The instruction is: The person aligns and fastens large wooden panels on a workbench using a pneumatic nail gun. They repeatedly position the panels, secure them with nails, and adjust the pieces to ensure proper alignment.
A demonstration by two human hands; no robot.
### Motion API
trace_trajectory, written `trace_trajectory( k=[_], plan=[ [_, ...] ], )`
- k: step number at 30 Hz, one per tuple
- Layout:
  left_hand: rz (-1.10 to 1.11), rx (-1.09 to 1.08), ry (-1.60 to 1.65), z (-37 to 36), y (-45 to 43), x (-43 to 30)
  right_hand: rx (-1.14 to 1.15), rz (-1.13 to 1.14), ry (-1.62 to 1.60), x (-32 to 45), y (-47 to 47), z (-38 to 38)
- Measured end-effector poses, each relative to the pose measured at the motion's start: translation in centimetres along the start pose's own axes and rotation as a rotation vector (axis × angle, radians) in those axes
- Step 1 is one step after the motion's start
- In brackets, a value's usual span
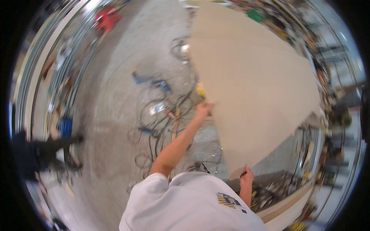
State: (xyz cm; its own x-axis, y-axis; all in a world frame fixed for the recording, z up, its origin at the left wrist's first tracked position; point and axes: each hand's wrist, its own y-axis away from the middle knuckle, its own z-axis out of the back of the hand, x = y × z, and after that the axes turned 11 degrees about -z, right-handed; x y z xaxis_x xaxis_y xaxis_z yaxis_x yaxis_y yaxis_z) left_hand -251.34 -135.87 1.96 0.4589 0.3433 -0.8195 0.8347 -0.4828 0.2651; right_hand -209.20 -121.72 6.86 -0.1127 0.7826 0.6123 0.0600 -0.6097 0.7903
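Note:
A large, flat tan board sheet (254, 78) spans the right middle of the view, tilted away from my body. My left hand (204, 110) grips its left long edge, arm stretched forward. Close to my torso, my right hand (246, 176) holds the sheet's near edge by the lower corner, with the thumb on the upper face. The fingers under the board are hidden. Motion blur softens the surface and edges.
Tangled cables (157, 127) and blue power tools (162, 85) lie on the concrete floor (109, 109) to the left. Long metal profiles (65, 75) line the left side, near a blue container (66, 127). Another person (34, 153) stands far left. Cluttered shelving (335, 121) runs along the right.

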Motion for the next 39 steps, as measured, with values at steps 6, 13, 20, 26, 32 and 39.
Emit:
trace_trajectory(
  k=[6,13,20,26,32,39],
  plan=[
    [0.052,-0.005,0.222,1.2,-6.3,-3.9,-0.032,0.149,0.100,0.7,1.1,-0.9],
    [0.295,0.209,0.025,3.4,-1.2,-0.6,-0.156,0.118,-0.040,-1.0,1.3,7.6],
    [0.647,0.144,0.036,-4.0,17.0,4.3,-0.042,0.087,-0.587,-7.4,1.4,27.0],
    [0.936,0.138,0.120,-9.4,27.2,9.5,0.339,0.176,-1.414,-11.6,8.3,23.7],
    [1.055,0.258,0.122,-16.8,38.7,16.7,0.257,0.095,-0.910,-11.2,4.1,17.6],
    [1.477,0.967,-0.258,-22.7,48.0,15.2,-0.199,0.101,-0.980,-7.8,-0.2,31.9]
  ],
)
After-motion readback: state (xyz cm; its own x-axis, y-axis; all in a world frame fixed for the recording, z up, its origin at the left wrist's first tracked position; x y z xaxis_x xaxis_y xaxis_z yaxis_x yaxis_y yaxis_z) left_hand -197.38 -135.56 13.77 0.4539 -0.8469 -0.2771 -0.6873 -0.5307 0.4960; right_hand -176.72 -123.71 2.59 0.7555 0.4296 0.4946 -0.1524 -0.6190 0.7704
